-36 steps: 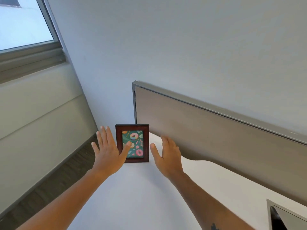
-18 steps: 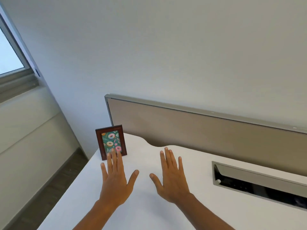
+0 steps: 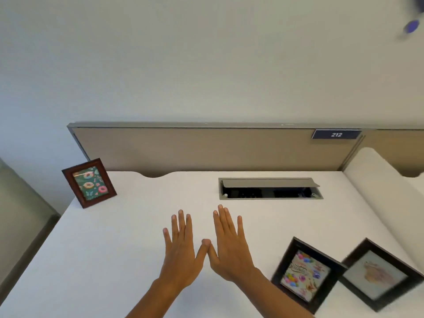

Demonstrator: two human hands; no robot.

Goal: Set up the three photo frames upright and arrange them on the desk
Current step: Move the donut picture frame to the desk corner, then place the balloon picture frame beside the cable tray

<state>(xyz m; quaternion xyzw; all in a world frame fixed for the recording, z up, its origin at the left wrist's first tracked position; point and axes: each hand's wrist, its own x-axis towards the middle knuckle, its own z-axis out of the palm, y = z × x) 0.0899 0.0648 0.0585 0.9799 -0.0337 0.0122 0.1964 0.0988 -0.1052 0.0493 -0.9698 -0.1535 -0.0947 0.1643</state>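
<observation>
Office workstation, white desk [image 3: 137,249], divider panel [image 3: 183,148], cable tray [image 3: 270,189], number plate [image 3: 336,134]

The white desk [image 3: 128,244] lies bare across its middle and left front, wide room for a hand. At the far left corner a brown frame [image 3: 89,182] stands upright. At the right front two black frames [image 3: 307,274] [image 3: 376,275], seemingly lying flat, crowd that corner. An open cable tray [image 3: 270,188] gapes mid-back, the partition panel [image 3: 206,148] walling the rear.
</observation>
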